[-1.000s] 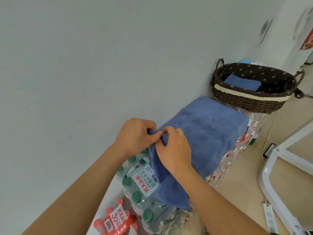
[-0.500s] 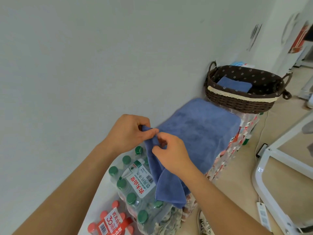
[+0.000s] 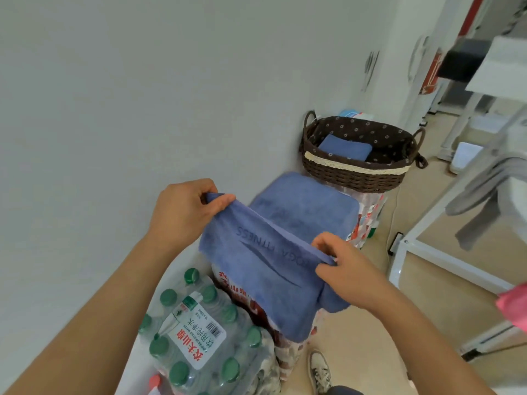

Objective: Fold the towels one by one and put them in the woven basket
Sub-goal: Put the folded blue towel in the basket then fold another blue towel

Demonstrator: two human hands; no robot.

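Observation:
A blue towel (image 3: 265, 269) with dark lettering lies over a stack of wrapped packs, its near part lifted and hanging toward me. My left hand (image 3: 185, 212) pinches one upper corner by the wall. My right hand (image 3: 345, 269) pinches the other corner, so the edge is stretched between them. Beyond the towel stands a dark brown woven basket (image 3: 353, 173) with a dotted liner and two handles. A folded blue towel (image 3: 345, 148) lies inside it at the left.
A shrink-wrapped pack of green-capped water bottles (image 3: 199, 337) sits below my left arm against the white wall. A white metal frame (image 3: 422, 252) with grey cloth stands at the right. My shoe (image 3: 319, 372) is on the beige floor.
My hands, which were together on one corner, have moved apart. The right hand slid along the edge to the other corner, spreading the towel's near part open and showing its lettering.

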